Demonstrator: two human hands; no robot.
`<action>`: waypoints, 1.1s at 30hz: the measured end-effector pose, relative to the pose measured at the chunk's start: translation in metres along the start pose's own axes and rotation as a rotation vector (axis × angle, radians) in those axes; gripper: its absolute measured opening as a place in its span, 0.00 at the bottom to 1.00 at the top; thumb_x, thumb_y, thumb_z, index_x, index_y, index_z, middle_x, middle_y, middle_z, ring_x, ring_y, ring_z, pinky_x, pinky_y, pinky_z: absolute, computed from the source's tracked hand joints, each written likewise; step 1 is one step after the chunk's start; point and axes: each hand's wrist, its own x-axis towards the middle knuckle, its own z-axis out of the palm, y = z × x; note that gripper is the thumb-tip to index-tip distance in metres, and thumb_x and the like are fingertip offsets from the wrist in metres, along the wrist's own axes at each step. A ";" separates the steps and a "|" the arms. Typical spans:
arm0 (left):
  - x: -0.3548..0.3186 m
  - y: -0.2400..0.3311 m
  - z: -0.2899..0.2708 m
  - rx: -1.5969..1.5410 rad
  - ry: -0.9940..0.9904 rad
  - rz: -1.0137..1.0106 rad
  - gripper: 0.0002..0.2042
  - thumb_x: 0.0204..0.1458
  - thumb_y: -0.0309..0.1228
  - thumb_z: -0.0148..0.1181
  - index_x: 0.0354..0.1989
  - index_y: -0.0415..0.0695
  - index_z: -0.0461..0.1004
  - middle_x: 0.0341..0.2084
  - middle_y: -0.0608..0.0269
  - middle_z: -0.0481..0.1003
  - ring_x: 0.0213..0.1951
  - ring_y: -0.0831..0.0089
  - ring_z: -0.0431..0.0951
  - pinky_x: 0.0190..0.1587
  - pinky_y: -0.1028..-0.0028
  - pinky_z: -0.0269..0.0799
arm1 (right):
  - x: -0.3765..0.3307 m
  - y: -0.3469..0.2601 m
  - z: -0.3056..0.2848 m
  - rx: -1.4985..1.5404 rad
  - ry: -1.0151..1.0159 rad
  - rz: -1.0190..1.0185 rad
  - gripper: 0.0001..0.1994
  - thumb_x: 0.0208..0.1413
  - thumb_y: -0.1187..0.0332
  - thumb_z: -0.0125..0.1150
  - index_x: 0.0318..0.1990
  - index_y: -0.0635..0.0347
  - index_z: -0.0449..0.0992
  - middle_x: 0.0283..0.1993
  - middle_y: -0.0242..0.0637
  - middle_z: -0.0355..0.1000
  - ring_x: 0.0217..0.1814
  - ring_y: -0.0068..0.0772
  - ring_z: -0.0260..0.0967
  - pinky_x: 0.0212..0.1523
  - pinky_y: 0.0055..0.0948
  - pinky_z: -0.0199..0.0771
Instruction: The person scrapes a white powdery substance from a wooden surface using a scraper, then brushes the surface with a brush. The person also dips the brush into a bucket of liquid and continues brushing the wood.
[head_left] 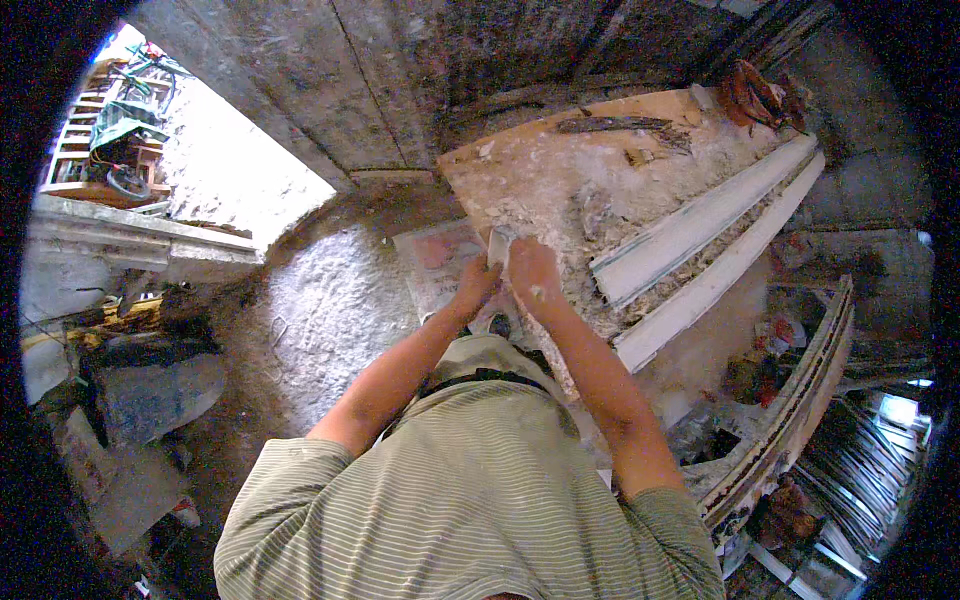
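pale block is gripped in the left hand near the left edge of the tabletop; the right hand curls just beside, its hold unclear.

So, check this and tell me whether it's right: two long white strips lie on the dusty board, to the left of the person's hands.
The side is wrong. The head view shows the two long white strips lying on the dusty board, to the right of the person's hands.
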 end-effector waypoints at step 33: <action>-0.013 0.008 -0.010 -0.019 -0.121 -0.273 0.16 0.55 0.41 0.52 0.33 0.39 0.76 0.22 0.60 0.74 0.23 0.70 0.72 0.26 0.68 0.67 | -0.069 0.009 0.030 0.158 0.070 0.363 0.17 0.55 0.60 0.54 0.42 0.67 0.74 0.38 0.56 0.73 0.39 0.58 0.72 0.41 0.52 0.72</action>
